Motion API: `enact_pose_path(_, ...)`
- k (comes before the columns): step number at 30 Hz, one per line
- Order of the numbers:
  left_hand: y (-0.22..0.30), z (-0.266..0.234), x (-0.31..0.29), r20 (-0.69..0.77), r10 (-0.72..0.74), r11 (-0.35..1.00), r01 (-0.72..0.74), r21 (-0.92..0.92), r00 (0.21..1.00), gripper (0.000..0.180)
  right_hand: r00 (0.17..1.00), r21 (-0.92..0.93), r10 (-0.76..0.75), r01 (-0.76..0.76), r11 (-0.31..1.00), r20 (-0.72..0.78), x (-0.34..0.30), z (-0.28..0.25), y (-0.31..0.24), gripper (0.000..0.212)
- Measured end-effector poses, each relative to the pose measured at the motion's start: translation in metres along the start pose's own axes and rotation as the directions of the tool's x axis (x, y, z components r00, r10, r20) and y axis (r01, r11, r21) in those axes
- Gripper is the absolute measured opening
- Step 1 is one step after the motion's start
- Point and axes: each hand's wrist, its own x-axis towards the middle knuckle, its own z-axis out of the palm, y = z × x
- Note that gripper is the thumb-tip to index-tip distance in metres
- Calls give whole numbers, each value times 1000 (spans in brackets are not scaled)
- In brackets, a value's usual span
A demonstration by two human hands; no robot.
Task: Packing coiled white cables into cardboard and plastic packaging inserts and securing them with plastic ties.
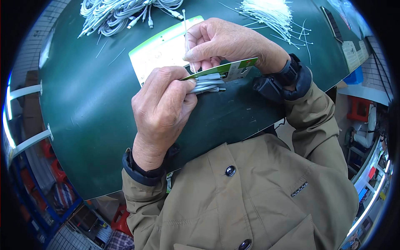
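Note:
My left hand (162, 108) is closed on a coiled grey cable (208, 83), pinching it against a green-and-white backing card (239, 70). The card is tilted, nearly edge-on, with the cable on the side toward me. Behind the card, my right hand (208, 43) pinches a thin white cable tie (185, 27) that stands upright. The tie's lower end reaches the card beside my left fingers; whether it passes through cannot be made out. Flat on the table beneath my hands lies another green-and-white card (156, 48), or a stack of them.
A heap of grey cables (121, 16) lies at the far left of the green table (91, 116). Loose white cable ties (271, 16) are piled at the far right. Cut-off tie ends (116, 57) lie at left. A dark flat object (331, 24) rests near the right edge.

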Motion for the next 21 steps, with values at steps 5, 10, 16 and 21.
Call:
enact_pose_path(5, 0, 1, -1, 2, -2, 1000, 2, 1, 1000, 24, 1000, -27, -3, 3, 1000, 8, 0, 1, 1, 22)
enact_pose_path(10, 0, 0, 0, 8, -3, 1000, 3, 1, 1000, 24, 995, -79, -71, 77, 994, 75, 2, -2, 6, 27)
enact_pose_path(16, 0, 0, -1, -1, 4, 1000, -4, 1, 1000, 24, 986, -16, -126, 128, 992, 111, -3, 4, 2, 27)
enact_pose_path(21, 1, -2, -1, 24, 8, 1000, -8, -10, 1000, 24, 992, 168, -90, 75, 983, 84, 2, 0, 5, 24)
